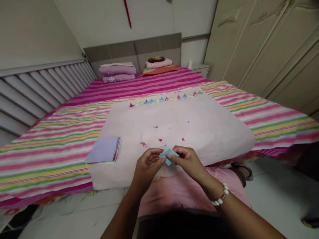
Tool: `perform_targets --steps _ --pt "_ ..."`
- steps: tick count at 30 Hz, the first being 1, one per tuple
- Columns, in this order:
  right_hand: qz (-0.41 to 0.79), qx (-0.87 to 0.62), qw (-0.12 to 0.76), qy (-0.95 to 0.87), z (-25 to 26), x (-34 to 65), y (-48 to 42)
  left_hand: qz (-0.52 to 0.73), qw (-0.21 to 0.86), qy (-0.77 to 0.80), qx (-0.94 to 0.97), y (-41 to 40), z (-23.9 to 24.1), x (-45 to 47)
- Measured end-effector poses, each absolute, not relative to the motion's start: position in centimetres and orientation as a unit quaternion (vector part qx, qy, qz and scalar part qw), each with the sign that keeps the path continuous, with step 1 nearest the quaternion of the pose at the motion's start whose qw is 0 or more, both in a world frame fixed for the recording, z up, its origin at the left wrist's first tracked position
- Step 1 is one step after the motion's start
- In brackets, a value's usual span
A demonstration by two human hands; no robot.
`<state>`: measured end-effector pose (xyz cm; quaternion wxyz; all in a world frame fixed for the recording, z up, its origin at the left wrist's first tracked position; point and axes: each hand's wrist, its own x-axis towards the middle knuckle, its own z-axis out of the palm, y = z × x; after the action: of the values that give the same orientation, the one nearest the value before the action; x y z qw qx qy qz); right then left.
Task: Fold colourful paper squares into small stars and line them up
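Note:
A light-blue piece of folded origami paper [169, 153] is held between both hands, above the near edge of a pale sheet [211, 122] spread on the bed. My left hand [149, 165] pinches its left corner between thumb and fingers. On its right side, my right hand [187, 161] grips it, the thumb pressing on the front face. Small red paper scraps [143, 144] lie just beyond the hands. To the left rests a stack of square coloured paper [103, 150], lavender on top. Along the sheet's far side runs a row of several small folded paper pieces [161, 99] in various colours.
A striped bedspread [54, 142] surrounds the sheet. Folded bedding [118, 71] and a pink pile [159, 63] sit by the headboard [109, 51]. A slatted rail [45, 86] borders the left; a wardrobe [264, 49] stands right. Pink cloth [161, 196] covers my lap.

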<state>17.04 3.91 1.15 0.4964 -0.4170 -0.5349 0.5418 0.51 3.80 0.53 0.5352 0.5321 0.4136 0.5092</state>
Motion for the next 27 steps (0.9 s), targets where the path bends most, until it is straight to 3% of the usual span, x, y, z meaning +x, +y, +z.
perform_targets --steps 9,27 --pt "0.563 -0.426 0.437 -0.557 1.1 16.5 3.4 0.494 0.555 0.403 0.535 3.9 1.0 0.0" --pt "0.563 -0.436 0.417 -0.565 0.3 15.5 3.1 0.486 0.525 0.469 0.517 3.7 1.6 0.0"
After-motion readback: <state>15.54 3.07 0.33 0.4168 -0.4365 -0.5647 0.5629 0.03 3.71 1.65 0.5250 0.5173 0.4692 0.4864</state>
